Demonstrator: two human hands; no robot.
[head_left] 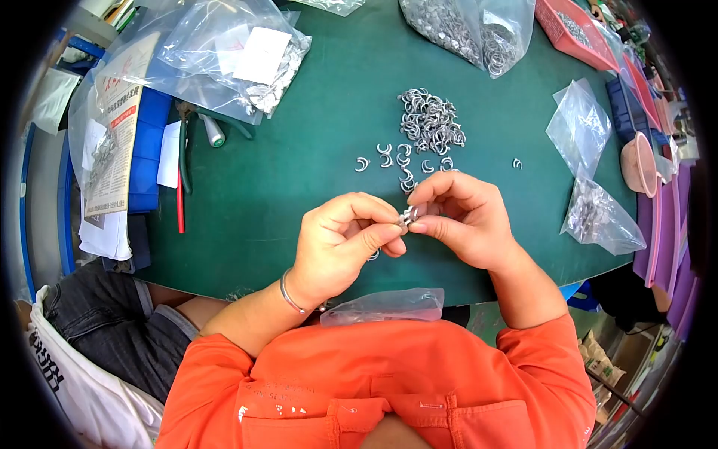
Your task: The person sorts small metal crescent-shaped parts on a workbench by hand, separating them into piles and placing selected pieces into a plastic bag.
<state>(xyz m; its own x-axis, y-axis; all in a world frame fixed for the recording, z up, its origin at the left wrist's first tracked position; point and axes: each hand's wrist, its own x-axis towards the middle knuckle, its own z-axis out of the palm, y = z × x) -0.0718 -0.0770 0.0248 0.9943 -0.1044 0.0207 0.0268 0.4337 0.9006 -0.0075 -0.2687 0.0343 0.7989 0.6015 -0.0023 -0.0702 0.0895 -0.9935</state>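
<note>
My left hand (348, 238) and my right hand (462, 217) meet over the near part of the green table (299, 150). Between their fingertips is a small silvery metal piece (407, 217), pinched from both sides; its exact shape is partly hidden by the fingers. Just beyond the hands lie several loose crescent-shaped metal pieces (384, 155). Farther back is a heap of the same crescents (431, 121). One crescent (517, 163) rests alone to the right. Another shows partly below my left fingers.
Clear bags of metal parts (449, 34) stand at the back. At left are a bag of pale pieces (277, 82), a blue bin (149, 150) and a red pen (180, 202). To the right lie a plastic bag (598, 213) and a pink cup (638, 165). A person sits at lower left.
</note>
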